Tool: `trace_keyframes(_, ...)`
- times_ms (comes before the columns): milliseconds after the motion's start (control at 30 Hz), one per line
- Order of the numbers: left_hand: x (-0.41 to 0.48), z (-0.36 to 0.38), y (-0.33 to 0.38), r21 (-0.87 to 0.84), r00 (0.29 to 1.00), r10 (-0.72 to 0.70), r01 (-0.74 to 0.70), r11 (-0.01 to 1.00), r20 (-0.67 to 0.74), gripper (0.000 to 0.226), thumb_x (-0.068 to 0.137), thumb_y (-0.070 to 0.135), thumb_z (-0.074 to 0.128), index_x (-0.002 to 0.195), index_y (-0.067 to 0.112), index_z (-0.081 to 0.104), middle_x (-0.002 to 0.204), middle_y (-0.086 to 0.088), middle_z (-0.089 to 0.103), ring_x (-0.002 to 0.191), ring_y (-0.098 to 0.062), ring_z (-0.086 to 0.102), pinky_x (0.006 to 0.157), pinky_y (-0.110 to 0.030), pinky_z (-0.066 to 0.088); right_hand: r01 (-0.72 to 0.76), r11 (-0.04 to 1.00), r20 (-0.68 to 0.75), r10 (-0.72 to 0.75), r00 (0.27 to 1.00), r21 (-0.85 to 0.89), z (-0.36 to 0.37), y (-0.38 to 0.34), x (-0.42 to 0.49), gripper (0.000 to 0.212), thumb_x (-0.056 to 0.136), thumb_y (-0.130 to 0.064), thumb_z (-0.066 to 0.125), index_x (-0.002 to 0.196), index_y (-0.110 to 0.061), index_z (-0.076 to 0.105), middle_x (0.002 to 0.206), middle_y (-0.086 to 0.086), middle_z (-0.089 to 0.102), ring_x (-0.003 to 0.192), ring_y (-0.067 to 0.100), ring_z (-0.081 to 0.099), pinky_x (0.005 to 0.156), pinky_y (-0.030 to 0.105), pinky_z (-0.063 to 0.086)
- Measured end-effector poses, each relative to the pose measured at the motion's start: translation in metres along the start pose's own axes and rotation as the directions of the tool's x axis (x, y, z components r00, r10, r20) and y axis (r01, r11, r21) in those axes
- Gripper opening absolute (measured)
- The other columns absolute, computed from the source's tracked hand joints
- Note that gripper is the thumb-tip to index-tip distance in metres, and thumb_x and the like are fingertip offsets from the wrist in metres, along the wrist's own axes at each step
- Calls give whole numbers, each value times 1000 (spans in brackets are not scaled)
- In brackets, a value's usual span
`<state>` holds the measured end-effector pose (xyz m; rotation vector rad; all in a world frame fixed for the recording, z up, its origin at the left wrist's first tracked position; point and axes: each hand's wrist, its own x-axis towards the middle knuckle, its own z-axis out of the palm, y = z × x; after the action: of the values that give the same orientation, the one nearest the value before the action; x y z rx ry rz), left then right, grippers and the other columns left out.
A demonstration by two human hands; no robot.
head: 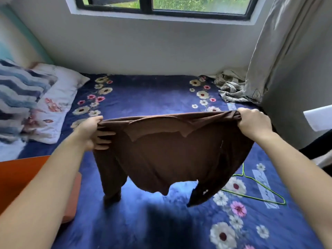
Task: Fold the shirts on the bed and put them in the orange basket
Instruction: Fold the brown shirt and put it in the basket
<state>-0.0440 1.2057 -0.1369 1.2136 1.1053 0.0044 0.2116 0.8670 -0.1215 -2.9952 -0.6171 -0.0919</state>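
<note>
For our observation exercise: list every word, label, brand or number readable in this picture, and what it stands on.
Nothing readable.
On the dark blue floral bedsheet: white strips with script-like marks, too blurred.
On the brown fabric shirt: small white mark near one hanging end, too small.

The blue floral bed (152,94) carries pillows (53,105), a green hanger (258,189) and crumpled cloth (231,88).

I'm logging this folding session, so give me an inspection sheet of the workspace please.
Surface: bed, blue floral cover.
Job's things: brown shirt held up above the bed, sleeves hanging; orange basket at left edge.
Clutter: green hanger on the cover; crumpled cloth at far right corner.
Grips: left hand and right hand each grip the shirt's top edge.
Cables: nothing seen.
Surroundings: pillows left, window ahead, curtain right.
</note>
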Motion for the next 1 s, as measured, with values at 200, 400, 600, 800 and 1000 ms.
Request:
trace_keyframes(200,65,37,40,-113,965,227,-242,964,-134,36,101,42,36,82,18,56,82,-5,61,68,-14,60,62,-25,45,-427,758,358,270,894,494,46,-16,71,14,86,4,49,82,-6,59,99,22,68,65,27,65,54,29,52)
trace_keyframes(400,91,50,61,-124,859,425,-473,872,-287,50,91,56,44,109,15,67,118,2,64,108,-9,60,90,-18,43,-246,204,151,392,907,948,73,-36,110,21,83,-18,45,91,-20,64,88,1,62,77,15,52,65,30,47)
trace_keyframes(600,89,60,-13,128,750,535,-531,838,-390,49,101,33,39,145,13,30,125,12,35,128,-1,31,73,15,18,186,741,-343,64,937,645,102,-23,75,41,86,-11,43,122,3,59,137,19,50,128,27,47,102,16,30)
trace_keyframes(800,140,44,-152,138,817,441,-421,897,-371,61,98,22,51,148,6,19,142,16,32,129,6,31,100,0,22,156,914,-44,-151,988,375,205,4,13,54,72,3,46,124,0,59,144,13,45,124,37,50,98,47,43)
trace_keyframes(1000,179,58,-313,-81,885,-279,269,960,-372,36,96,35,52,106,0,55,111,-18,60,99,-32,56,74,-33,45,120,992,605,-118,788,37,351,21,-77,63,87,-1,52,146,-10,33,156,17,22,141,35,26,111,39,27)
